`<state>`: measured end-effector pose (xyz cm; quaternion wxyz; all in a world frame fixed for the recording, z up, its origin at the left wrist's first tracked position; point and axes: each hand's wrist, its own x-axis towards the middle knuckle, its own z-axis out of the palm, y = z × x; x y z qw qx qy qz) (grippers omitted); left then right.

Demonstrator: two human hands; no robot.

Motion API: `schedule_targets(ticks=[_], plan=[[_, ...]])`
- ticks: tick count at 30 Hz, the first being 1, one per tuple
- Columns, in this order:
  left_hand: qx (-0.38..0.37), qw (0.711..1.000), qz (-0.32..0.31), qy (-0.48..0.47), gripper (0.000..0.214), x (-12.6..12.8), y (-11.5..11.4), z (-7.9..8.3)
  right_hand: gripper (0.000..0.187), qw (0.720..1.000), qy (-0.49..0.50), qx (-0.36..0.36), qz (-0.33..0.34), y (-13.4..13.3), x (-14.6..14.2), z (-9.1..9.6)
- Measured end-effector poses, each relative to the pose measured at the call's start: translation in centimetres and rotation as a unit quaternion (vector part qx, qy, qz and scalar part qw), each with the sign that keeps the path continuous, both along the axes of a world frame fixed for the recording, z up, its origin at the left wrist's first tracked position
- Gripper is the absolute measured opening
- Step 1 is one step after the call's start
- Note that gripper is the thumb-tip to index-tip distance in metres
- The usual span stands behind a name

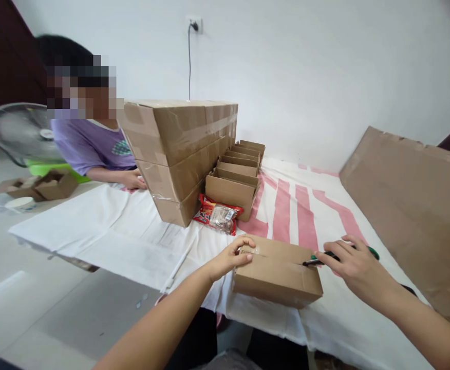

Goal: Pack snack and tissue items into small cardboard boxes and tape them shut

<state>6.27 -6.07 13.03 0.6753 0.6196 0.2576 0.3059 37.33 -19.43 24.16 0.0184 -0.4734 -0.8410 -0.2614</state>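
Note:
A small taped cardboard box (277, 272) lies on the white and red cloth (132, 236) in front of me. My left hand (230, 257) rests on the box's left top edge, fingers curled over it. My right hand (354, 267) is closed round a green-handled cutter (327, 257) whose tip touches the box's right top edge at the tape seam.
A stack of three large taped cartons (182, 154) stands ahead, with a row of small open boxes (236, 174) beside it and a red snack packet (219, 214) in front. Another person (90, 139) sits at left. A flat cardboard sheet (413, 210) leans at right. A fan (20, 131) stands far left.

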Motion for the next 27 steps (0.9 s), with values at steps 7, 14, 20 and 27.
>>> schedule_targets(ticks=[7, 14, 20, 27], plan=[[0.009, 1.0, 0.006, 0.019, 0.043, -0.2, -0.3, 0.1, 0.028, 0.966, 0.214, -0.033, -0.141, -3.3, 6.0, -7.1], [0.156, 0.979, 0.074, 0.103, 0.055, -0.9, -1.1, 1.2, 0.04, 0.905, 0.306, -0.186, -0.228, -5.5, 5.5, -16.4], [0.25, 0.945, 0.159, 0.141, 0.046, -1.3, -3.5, 1.8, 0.029, 0.905, 0.368, -0.088, -0.193, -4.6, 4.9, -15.0], [0.295, 0.913, 0.235, 0.154, 0.047, -1.5, -5.1, 2.5, 0.039, 0.765, 0.626, -0.061, -0.141, -3.6, 0.4, -9.9]])
